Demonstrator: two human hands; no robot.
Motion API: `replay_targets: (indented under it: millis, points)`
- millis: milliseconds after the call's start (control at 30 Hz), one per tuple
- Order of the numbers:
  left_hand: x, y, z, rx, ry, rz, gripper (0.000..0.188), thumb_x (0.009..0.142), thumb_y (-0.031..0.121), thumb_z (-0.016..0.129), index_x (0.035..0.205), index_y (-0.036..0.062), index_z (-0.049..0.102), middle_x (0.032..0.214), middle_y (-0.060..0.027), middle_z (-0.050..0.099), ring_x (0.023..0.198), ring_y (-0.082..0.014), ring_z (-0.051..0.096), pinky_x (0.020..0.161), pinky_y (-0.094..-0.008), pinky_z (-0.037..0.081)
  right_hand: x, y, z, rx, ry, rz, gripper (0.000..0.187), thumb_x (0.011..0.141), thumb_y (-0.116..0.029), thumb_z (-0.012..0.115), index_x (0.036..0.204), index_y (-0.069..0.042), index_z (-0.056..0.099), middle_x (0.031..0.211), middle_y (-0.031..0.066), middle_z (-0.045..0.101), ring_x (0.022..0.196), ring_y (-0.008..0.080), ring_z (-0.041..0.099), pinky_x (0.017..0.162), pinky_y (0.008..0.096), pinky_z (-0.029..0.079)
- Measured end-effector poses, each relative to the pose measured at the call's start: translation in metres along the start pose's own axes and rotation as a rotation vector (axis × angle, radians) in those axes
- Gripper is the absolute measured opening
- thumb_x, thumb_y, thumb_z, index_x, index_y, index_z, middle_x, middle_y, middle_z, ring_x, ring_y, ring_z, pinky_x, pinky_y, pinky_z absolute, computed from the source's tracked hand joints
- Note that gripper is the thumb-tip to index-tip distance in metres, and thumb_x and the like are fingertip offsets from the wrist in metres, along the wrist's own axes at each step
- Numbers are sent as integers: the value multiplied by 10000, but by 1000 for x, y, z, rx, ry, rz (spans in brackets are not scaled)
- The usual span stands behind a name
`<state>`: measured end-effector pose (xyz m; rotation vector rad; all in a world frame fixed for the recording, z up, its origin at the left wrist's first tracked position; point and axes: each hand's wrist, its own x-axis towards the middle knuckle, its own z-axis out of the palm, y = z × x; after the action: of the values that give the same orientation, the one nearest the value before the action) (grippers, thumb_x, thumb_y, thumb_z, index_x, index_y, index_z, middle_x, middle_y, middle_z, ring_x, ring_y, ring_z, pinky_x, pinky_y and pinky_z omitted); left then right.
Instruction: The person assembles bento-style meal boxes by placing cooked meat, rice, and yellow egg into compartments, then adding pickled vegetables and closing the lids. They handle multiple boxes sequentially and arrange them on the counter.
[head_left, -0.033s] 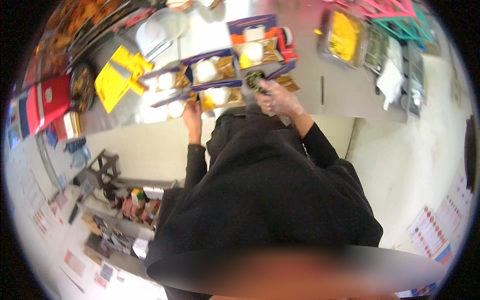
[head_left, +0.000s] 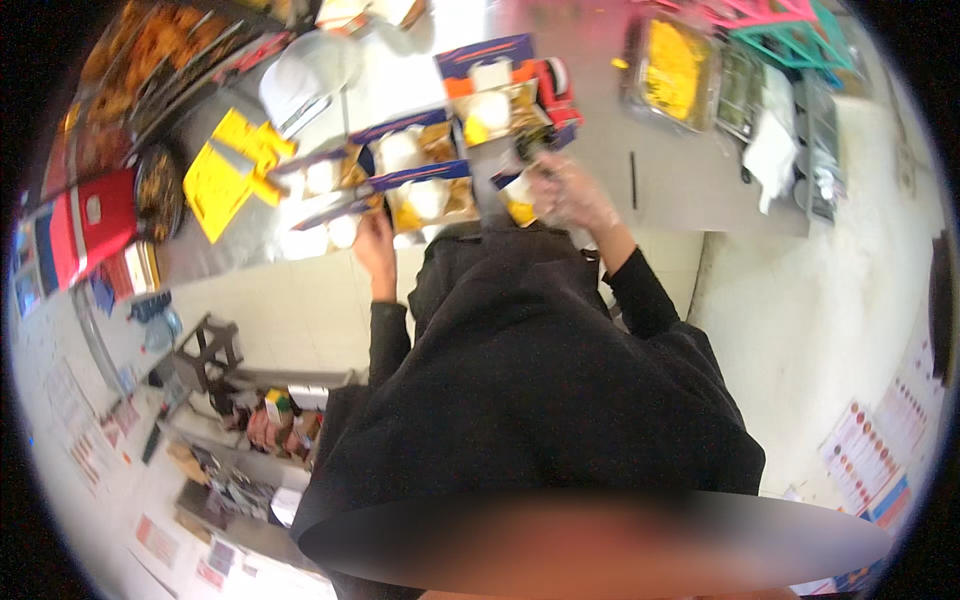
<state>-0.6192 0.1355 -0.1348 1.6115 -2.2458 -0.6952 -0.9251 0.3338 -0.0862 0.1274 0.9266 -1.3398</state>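
Several open dark-blue food boxes (head_left: 428, 200) stand grouped on the metal counter, holding white mounds, probably rice, with yellow and brown food. My left hand (head_left: 376, 252) is at the near edge of the front boxes, its fingers closed at a box corner and partly hidden. My right hand (head_left: 575, 195), in a clear glove, is over the box at the front right (head_left: 518, 200), where yellow food shows beside a white mound. Closed in its fingers is a small dark green, speckled thing (head_left: 533, 143), too blurred to name. Behind it stands another filled box (head_left: 490, 110).
A clear tub of shredded yellow food (head_left: 672, 72) stands at the right, beside a container of dark green food (head_left: 740, 95) and a white cloth (head_left: 770, 160). At left are a yellow holder (head_left: 225, 175), a dark round bowl (head_left: 160, 190) and a red box (head_left: 100, 215).
My right hand has shifted slightly rightward with the dark green thing, uncovering more of the front right box. The view has moved a little; my left hand stays at the box edge.
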Motion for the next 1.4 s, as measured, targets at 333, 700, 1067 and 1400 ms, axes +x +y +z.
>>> replay_targets:
  millis: [333,700,1067,1400]
  points:
    - [101,117,-28,147,-365,314,216,913,219,547,1013,55,644,795,-147,664,733,-349,629,684,-442,473,28,-182,-296,-2083,997,-573,232,804,-64,494,999,-2,602,779,143,633,749,301,620,676,418,499]
    - [107,35,46,637,-639,337,453,682,13,687,1072,-108,490,1159,-351,460,983,-477,559,826,-464,511,26,-149,-233,-1548,1453,-731,440,900,-127,461,1330,-38,482,1094,247,597,950,368,604,794,463,481]
    - [149,26,55,619,-655,357,371,726,83,580,1048,-99,577,1068,-299,607,1018,-407,596,918,-448,466,21,-218,-250,-1708,653,28,548,826,-378,588,1226,-4,569,1205,220,598,1140,341,561,967,440,433]
    - [147,-18,85,439,-496,120,419,618,170,755,970,-24,636,985,-201,658,939,-337,633,817,-398,502,-11,-227,-266,-1514,347,-513,508,842,-368,589,1209,-17,570,1028,245,632,953,324,619,792,397,477]
